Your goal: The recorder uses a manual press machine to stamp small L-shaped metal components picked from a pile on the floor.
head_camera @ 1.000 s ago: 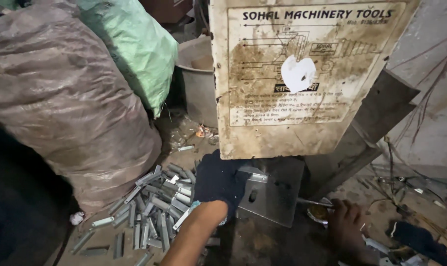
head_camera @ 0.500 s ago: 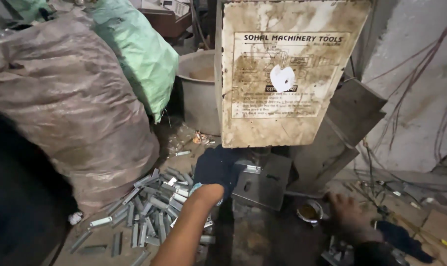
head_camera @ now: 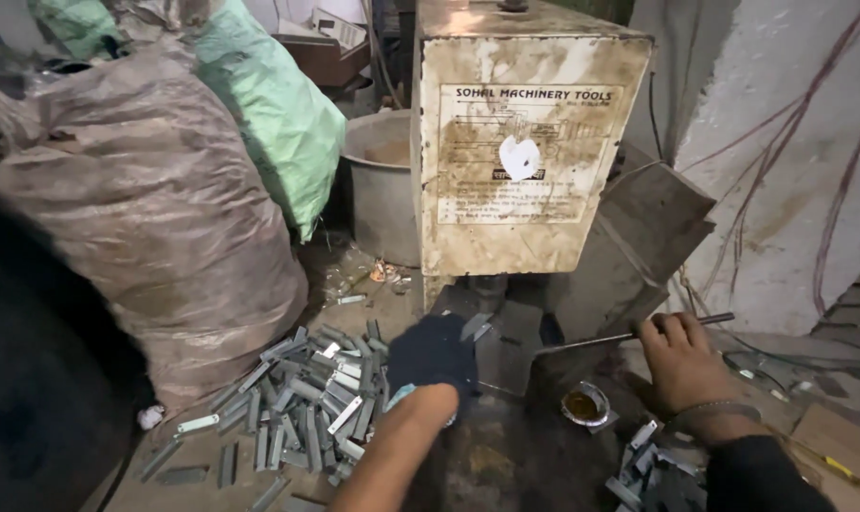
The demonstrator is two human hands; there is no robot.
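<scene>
My gloved left hand (head_camera: 432,356) presses a small metal piece (head_camera: 475,326) on the press plate (head_camera: 506,356) under the machine (head_camera: 520,142), my right hand (head_camera: 681,358) grips its lever rod (head_camera: 629,334), with a small tin of brownish liquid (head_camera: 583,406) between them and a grey tub (head_camera: 381,194) behind.

I see the left hand (head_camera: 434,356) in a dark navy glove with a pale blue cuff; the right hand (head_camera: 679,358) is bare, a dark sleeve (head_camera: 757,474) behind it. Metal channel pieces (head_camera: 307,403) — dull silver-grey. Machine housing (head_camera: 530,142) — cream, rust-stained, with a white patch on its label. Sacks: one dusty pinkish-brown (head_camera: 155,209), one mint green (head_camera: 278,133). Small tin (head_camera: 584,406) holds amber liquid. Wall (head_camera: 781,114) — whitewashed, streaked reddish.
</scene>
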